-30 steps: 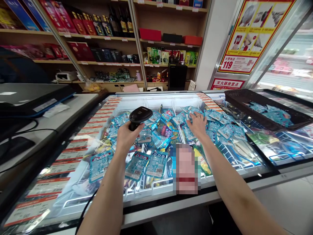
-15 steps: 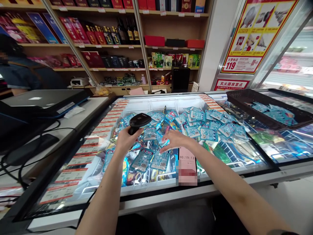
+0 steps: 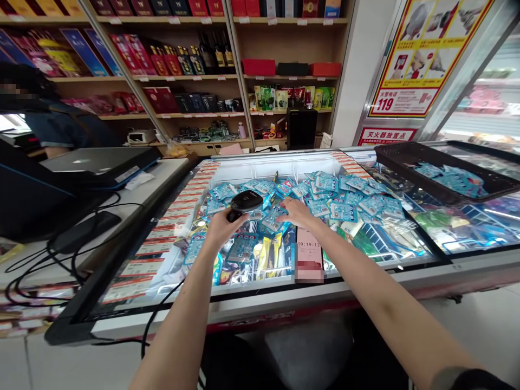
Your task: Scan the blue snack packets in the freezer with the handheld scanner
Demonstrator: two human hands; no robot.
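My left hand [image 3: 223,232] is wrapped round the handle of a black barcode scanner [image 3: 247,201], its head tilted over a spread of blue packets. To the right of the scanner, my right hand [image 3: 299,212] has its thumb and fingers on a blue packet [image 3: 271,221]; the exact grip is partly hidden. Many similar blue packets [image 3: 343,212] lie on the freezer's glass top [image 3: 190,203]. Below my right wrist lies a phone [image 3: 309,254] with a timer on its screen.
A dark basket [image 3: 442,200] with more blue packets stands at the right. On the left counter are a black machine [image 3: 109,162] and loose cables [image 3: 95,233]. The scanner's cord [image 3: 156,309] hangs over the front edge. A person [image 3: 60,116] is at the far left.
The blue packet near the front middle has left its spot, showing yellow packs under the glass. My right hand has moved farther from me; the scanner is slightly right. The view has shifted.
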